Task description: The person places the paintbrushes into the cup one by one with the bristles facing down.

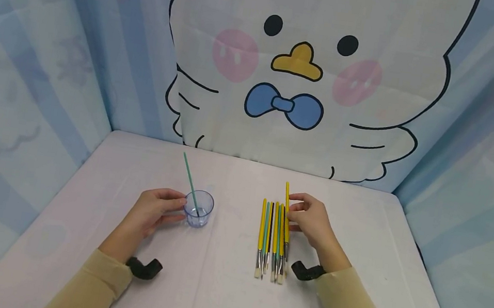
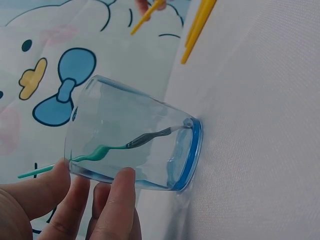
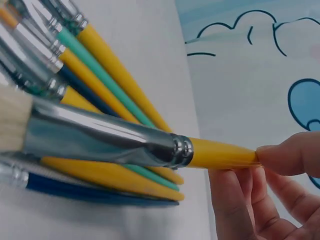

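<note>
My left hand (image 1: 152, 209) holds a clear bluish plastic cup (image 1: 205, 211) by its left side. In the left wrist view the thumb is at the rim of the cup (image 2: 120, 110) and the fingers are along its wall. A green-handled paintbrush (image 1: 188, 169) leans in the cup, bristle end down. To the right, my right hand (image 1: 313, 222) pinches a yellow-handled paintbrush (image 1: 287, 193) between thumb and fingers. Close up in the right wrist view, that brush (image 3: 100, 131) shows a silver ferrule and pale bristles, in front of the other brushes.
Several paintbrushes (image 1: 262, 223) with yellow, green and dark handles lie side by side on the white-covered table (image 1: 225, 286), bristles toward me. A curtain with a cartoon bird (image 1: 286, 143) hangs behind the table. Black wrist mounts (image 1: 145, 268) stick out from both forearms.
</note>
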### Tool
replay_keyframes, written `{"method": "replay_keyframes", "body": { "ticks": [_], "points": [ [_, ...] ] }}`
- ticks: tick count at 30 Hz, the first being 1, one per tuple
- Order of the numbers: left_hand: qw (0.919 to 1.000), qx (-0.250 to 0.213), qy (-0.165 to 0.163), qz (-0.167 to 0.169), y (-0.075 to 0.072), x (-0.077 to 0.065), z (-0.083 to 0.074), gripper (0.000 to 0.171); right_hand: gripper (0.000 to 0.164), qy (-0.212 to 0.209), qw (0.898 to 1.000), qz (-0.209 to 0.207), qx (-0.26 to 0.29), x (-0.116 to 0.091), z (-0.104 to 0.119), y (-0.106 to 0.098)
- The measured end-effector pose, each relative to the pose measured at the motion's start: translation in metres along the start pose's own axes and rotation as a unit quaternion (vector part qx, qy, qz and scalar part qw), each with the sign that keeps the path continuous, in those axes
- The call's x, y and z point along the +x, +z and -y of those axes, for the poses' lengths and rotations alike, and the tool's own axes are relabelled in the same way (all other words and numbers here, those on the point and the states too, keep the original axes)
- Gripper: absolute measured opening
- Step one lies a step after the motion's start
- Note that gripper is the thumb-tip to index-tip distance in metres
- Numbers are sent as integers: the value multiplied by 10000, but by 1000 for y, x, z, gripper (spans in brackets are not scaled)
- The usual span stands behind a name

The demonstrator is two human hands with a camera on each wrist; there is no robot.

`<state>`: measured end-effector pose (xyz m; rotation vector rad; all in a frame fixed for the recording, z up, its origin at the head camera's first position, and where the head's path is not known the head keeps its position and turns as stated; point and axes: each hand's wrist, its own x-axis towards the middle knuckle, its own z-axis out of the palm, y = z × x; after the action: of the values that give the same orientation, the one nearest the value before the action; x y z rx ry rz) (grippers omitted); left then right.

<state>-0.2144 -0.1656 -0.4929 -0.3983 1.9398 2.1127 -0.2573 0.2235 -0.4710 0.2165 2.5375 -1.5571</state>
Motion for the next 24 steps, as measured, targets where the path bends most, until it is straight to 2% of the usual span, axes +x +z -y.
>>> {"method": "replay_keyframes", "body": {
  "ticks": [12,24],
  "points": [
    [10000,-34,-9,-29,0,0,0,42,47,-736,9965,-85,386,-6,23,12],
    [10000,-12,-50,-52,-1,2,1,39,48,-1274,9850,94,1164,-9,48,31]
  ]
}}
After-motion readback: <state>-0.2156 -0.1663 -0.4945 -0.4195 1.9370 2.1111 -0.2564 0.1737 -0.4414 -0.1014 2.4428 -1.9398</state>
